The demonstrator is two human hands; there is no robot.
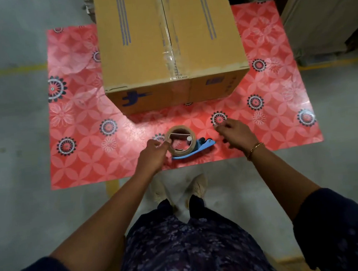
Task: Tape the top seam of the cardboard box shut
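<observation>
A closed brown cardboard box [143, 51] stands on a red floral mat [81, 127], with clear tape running along its top seam [169, 38] and down over the near edge. In front of it, a blue tape dispenser [193, 150] with a roll of brown tape [182, 141] lies on the mat. My left hand [151, 154] touches the left rim of the roll, fingers curled on it. To the right of the dispenser my right hand [236, 135] hovers with loosely bent fingers and holds nothing.
The mat lies on a grey concrete floor [13, 129] with yellow lines. Stacked flat cardboard [323, 12] stands at the right. My feet [179, 190] stand just behind the mat's near edge.
</observation>
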